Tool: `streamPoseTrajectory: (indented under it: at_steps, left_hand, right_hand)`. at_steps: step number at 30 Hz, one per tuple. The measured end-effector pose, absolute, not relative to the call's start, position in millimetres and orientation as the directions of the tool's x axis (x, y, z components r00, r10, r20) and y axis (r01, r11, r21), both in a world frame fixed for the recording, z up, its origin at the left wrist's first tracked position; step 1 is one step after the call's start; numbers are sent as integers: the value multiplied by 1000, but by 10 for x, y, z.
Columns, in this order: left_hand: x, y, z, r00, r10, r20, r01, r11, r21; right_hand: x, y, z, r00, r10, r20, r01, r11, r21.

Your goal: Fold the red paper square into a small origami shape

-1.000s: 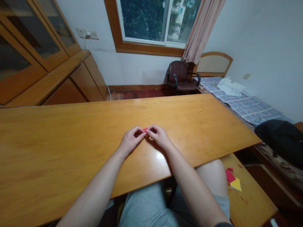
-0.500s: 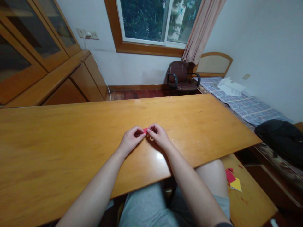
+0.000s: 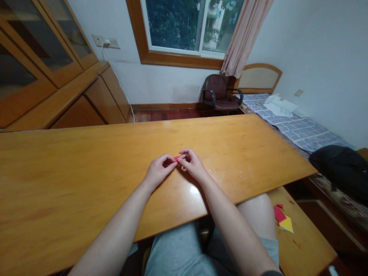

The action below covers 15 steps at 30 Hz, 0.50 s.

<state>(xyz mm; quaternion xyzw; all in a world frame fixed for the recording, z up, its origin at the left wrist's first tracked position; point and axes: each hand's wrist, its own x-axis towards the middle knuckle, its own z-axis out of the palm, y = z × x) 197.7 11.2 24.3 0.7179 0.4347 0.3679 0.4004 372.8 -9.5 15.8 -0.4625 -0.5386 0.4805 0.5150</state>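
Both my hands meet over the middle of a long wooden table [image 3: 86,161]. My left hand [image 3: 159,170] and my right hand [image 3: 192,164] pinch a small red piece of paper [image 3: 176,158] between their fingertips, just above the tabletop. Only a sliver of the red paper shows; the rest is hidden by my fingers. Both hands have curled fingers.
A lower wooden bench [image 3: 301,237] to my right carries red and yellow paper pieces [image 3: 283,219]. Beyond the table stand a dark office chair [image 3: 218,94], a bed [image 3: 299,126] with a black bag [image 3: 339,165], and wooden cabinets [image 3: 57,76] at left.
My right hand's fingers have shifted slightly up and over the red paper; otherwise both hands stay in place.
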Motion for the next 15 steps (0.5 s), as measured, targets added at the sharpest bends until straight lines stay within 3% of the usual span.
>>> streamPoseTrajectory:
  at_steps: [15]
  left_hand:
    - [1976, 121, 227, 341, 923, 177, 285, -281, 916]
  right_hand:
    - [3755, -110, 133, -45, 993, 106, -31, 105, -994]
